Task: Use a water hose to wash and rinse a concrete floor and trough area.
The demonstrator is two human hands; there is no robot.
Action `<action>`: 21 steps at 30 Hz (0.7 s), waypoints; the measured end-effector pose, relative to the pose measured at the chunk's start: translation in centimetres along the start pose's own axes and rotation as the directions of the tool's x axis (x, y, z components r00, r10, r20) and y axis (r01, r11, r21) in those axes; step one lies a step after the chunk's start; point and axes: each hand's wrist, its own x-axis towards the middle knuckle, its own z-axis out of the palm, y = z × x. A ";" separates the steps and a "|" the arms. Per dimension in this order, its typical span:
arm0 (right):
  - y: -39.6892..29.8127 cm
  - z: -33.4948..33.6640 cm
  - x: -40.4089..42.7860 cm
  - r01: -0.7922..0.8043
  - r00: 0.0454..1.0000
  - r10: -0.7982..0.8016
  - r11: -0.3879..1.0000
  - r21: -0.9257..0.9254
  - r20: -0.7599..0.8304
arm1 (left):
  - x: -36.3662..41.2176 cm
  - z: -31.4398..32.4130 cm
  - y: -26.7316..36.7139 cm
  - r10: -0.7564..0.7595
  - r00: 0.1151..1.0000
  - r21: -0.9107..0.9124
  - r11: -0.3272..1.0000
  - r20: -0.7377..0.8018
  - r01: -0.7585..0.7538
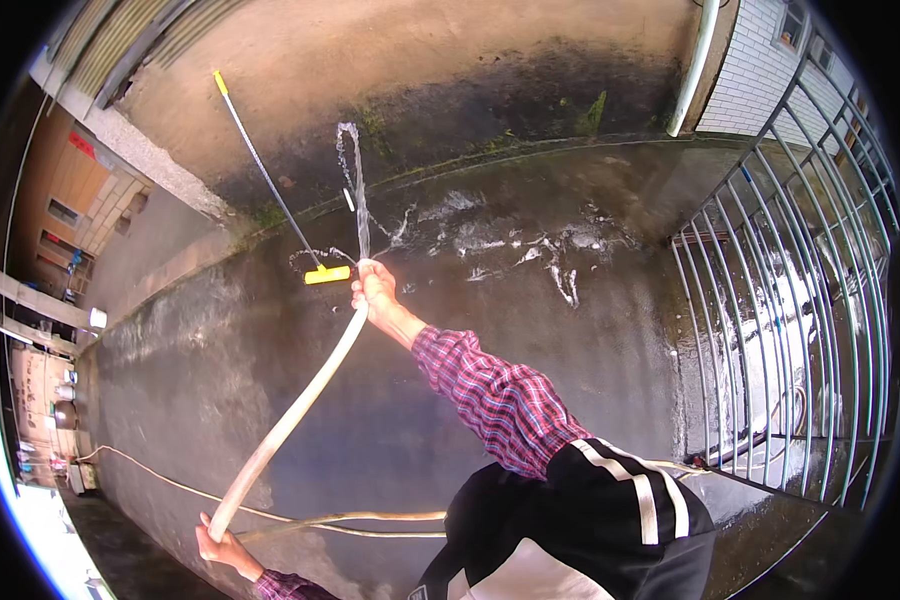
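A pale, thick water hose [292, 421] runs between my two hands. My right hand [377, 291] grips it close to its mouth, and a stream of water [361, 202] shoots out towards the wall, with thinner sprays at the sides. Lower left, my left hand [225, 551] is wrapped around a further stretch of the same hose. Behind that hand the hose drops to the floor and passes right, partly hidden by my body. Beyond my right hand, a long-handled floor mop or brush with a yellow head [327, 275] leans against the wall, handle up.
White foam and water [540, 247] lie on the wet concrete floor [390, 405]. A metal barred gate [780, 300] stands at the right. The stained wall [450, 67] rises ahead. A thin hose or cord [150, 474] crosses the floor at left, towards pots and containers [66, 412].
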 end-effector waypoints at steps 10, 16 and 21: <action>-15.8 -12.6 15.3 0.175 0.921 -0.161 0.985 0.006 -0.355 | 2.4 18.4 15.7 0.062 0.963 -0.235 0.972 0.262 0.001; -13.5 -12.4 21.1 -0.122 0.931 0.107 0.992 -0.020 -0.348 | 5.4 21.4 17.5 -0.071 0.957 -0.232 0.963 0.282 0.140; -12.5 -10.2 25.6 -0.237 0.944 0.198 0.963 -0.126 -0.264 | 4.4 23.8 18.4 -0.262 0.887 -0.228 0.903 0.380 0.364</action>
